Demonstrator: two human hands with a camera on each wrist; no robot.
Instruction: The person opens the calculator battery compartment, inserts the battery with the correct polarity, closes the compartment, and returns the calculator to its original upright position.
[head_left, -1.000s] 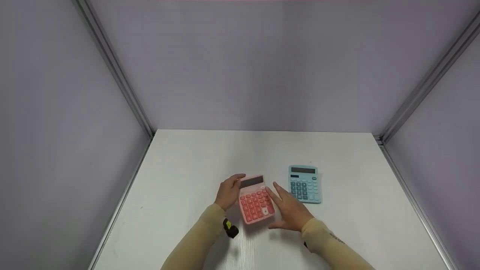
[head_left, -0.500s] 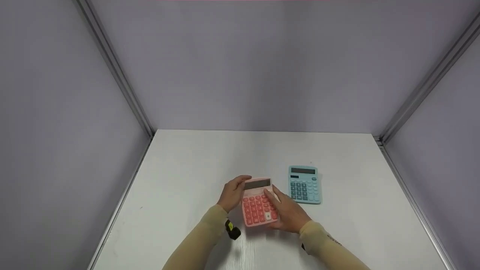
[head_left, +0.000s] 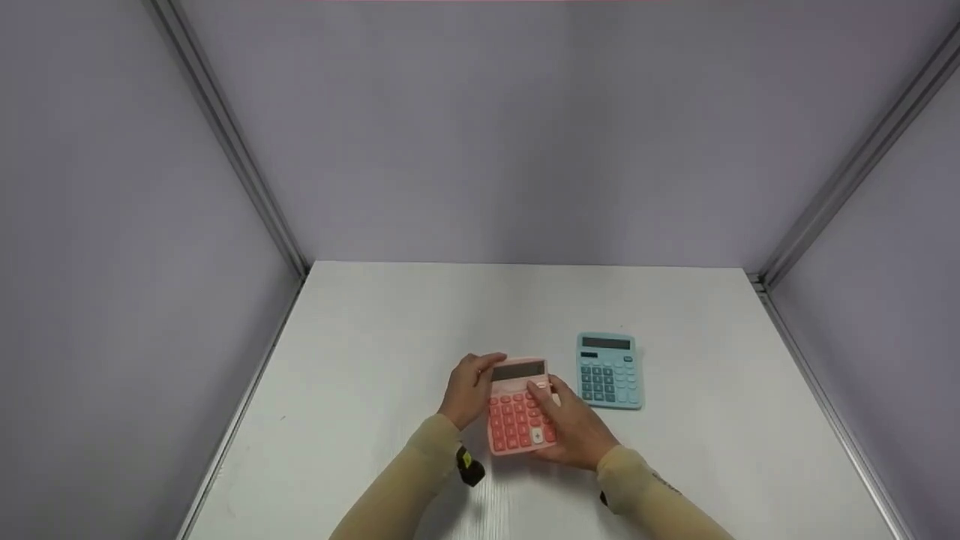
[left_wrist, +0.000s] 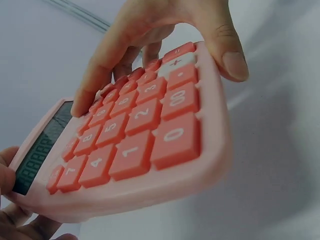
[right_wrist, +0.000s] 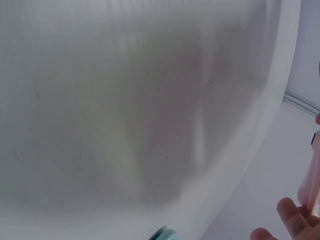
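Observation:
A pink calculator (head_left: 517,420) with red keys is raised off the white table, its face tilted up. My left hand (head_left: 466,390) grips its upper left edge beside the display. At the right edge, my right hand (head_left: 576,429) spans the lower corner, its thumb (left_wrist: 235,65) at the bottom edge. One finger (left_wrist: 92,85) reaches over the keys, the tip near the display; whether it presses a key I cannot tell. Segmented figures show on the display (left_wrist: 42,145) in the left wrist view. To the right lies a light blue calculator (head_left: 610,370), flat and face up.
The white table (head_left: 375,337) is bounded by pale walls (head_left: 480,150) at the back and sides, with metal rails (head_left: 247,165) along the corners. In the right wrist view, mostly bare tabletop shows, with a sliver of the blue calculator (right_wrist: 167,234) at the bottom.
The pink calculator has shifted slightly right and straightened. My right hand has moved from spread fingers beside it to hold its right side, one finger over the keys. The blue calculator has stayed put.

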